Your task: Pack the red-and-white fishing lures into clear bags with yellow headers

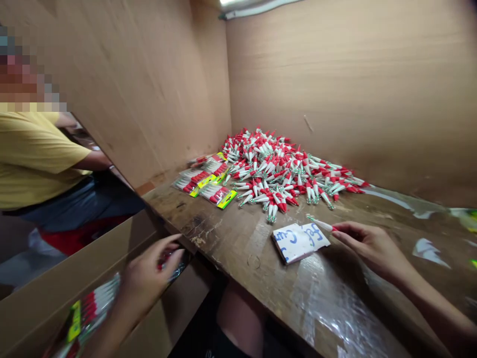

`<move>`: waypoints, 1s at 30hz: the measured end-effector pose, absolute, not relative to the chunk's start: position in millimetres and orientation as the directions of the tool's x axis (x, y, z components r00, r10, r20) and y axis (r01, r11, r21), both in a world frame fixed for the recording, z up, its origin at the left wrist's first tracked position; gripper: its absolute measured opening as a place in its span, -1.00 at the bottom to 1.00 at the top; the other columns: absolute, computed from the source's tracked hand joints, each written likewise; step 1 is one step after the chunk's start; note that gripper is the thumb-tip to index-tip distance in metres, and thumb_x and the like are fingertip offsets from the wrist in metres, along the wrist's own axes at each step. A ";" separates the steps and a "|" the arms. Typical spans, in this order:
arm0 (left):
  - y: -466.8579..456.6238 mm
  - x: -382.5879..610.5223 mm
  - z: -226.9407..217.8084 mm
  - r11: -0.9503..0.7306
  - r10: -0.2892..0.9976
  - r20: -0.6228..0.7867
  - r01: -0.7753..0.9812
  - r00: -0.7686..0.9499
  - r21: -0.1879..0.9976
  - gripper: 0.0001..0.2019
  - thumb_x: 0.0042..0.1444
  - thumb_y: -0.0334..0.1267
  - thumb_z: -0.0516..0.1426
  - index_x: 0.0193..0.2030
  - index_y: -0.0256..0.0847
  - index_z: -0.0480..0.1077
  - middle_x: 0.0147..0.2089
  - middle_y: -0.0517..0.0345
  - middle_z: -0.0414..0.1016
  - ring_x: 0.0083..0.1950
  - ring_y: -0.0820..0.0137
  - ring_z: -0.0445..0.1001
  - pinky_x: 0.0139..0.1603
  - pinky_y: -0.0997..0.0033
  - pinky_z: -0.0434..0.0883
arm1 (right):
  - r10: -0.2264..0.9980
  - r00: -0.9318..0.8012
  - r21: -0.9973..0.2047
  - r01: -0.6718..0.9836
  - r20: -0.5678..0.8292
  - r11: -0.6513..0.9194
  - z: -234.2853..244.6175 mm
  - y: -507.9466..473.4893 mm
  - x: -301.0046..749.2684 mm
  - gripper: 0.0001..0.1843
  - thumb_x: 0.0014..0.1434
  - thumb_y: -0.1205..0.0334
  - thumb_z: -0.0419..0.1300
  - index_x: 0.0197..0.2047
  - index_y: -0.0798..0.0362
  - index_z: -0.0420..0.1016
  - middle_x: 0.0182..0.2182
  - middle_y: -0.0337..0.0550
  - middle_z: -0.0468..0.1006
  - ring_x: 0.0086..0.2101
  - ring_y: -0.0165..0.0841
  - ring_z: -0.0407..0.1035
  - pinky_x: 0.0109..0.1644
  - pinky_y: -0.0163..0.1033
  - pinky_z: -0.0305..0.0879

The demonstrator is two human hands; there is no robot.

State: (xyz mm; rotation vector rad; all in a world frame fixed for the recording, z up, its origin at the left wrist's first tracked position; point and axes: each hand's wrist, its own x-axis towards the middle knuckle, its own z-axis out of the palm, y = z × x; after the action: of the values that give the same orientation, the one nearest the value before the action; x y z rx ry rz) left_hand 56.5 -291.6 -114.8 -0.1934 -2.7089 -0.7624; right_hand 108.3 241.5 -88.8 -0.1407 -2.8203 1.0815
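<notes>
Nearest, at the lower left, the left hand [147, 276] is curling its fingers round a cellophane packet [175, 266] with red pieces showing inside, holding it over the rim of an open cardboard box [55, 293], where more sealed packets [89, 311] with yellow-green header cards are lying. The packet is probably light, limp and slippery, so the stiffer card end looks like the surer place to grip. Further right, the right hand [367, 246] is pinching a single red-and-white cone piece [320, 223] by its red end between thumb and fingertips, the thin greenish tail pointing away, just above the counter [261, 278]. That piece seems light and stiff, the slim tail likely being the delicate part, so the thicker body is the better hold. Just beside it, a white card [300, 241] with blue handwriting is lying flat, and clear film [335, 308] is covering the near boards. Beyond, a few filled packs [218, 195] are sitting next to a big loose heap of the same pieces [283, 171], piled into the corner of the brown board walls [335, 89]. Past the left partition, a co-worker in a yellow shirt [33, 154] is sitting.
</notes>
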 end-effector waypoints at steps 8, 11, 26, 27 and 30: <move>-30.0 42.3 -75.1 0.528 0.798 0.239 0.833 -0.553 0.163 0.00 -0.06 0.24 0.29 0.43 -0.15 0.06 0.13 -0.18 0.41 0.09 -0.06 0.38 0.05 -0.01 0.38 | 0.024 -0.996 -0.603 -0.034 0.088 0.797 -108.5 249.5 120.3 -0.63 0.29 -0.10 0.14 -0.09 -0.05 0.63 -0.16 -0.10 0.66 -0.18 -0.21 0.51 -0.10 -0.21 0.37; -5.9 14.1 -77.1 0.354 0.908 0.189 0.926 -0.374 0.128 -0.08 -0.03 0.14 0.28 0.41 -0.18 0.08 0.11 -0.14 0.41 0.08 -0.02 0.37 0.05 0.05 0.36 | -0.020 -0.985 -0.556 -0.115 0.173 0.823 -113.2 236.3 120.7 -0.71 0.32 0.00 0.13 -0.15 -0.03 0.61 -0.23 -0.10 0.63 -0.21 -0.24 0.47 -0.11 -0.20 0.34; -0.6 -26.1 -94.9 0.073 0.958 0.244 0.949 -0.152 0.308 -0.18 0.10 0.08 0.24 0.42 -0.13 0.04 0.22 -0.11 0.34 0.16 0.04 0.35 0.16 0.07 0.32 | -0.153 -0.987 -0.626 -0.149 0.048 0.766 -81.8 258.7 103.9 -0.69 0.36 0.02 0.11 -0.17 0.00 0.62 -0.28 -0.09 0.60 -0.27 -0.29 0.47 -0.19 -0.24 0.37; -0.9 -26.0 -94.6 0.071 0.957 0.247 0.948 -0.152 0.310 -0.19 0.10 0.08 0.23 0.41 -0.12 0.04 0.23 -0.11 0.33 0.16 0.04 0.34 0.16 0.06 0.32 | -0.103 -0.990 -0.597 -0.140 0.095 0.790 -74.7 257.9 94.8 -0.70 0.36 0.04 0.12 -0.15 0.00 0.62 -0.27 -0.09 0.61 -0.27 -0.29 0.47 -0.20 -0.24 0.37; -1.7 -26.1 -92.7 0.056 0.958 0.252 0.950 -0.138 0.308 -0.23 0.11 0.05 0.23 0.39 -0.11 0.08 0.23 -0.10 0.32 0.18 0.03 0.33 0.17 0.04 0.31 | -0.074 -0.957 -0.410 -0.190 0.282 0.892 -57.1 241.1 51.6 -0.77 0.36 0.14 0.12 -0.13 -0.01 0.60 -0.25 -0.11 0.61 -0.26 -0.31 0.46 -0.20 -0.26 0.34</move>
State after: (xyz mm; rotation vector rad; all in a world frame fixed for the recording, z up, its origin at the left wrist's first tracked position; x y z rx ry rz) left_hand -26.1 -1.7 -92.7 -2.0748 -2.2972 -0.6421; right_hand 51.6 241.1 -57.1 0.1995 -2.7997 0.6451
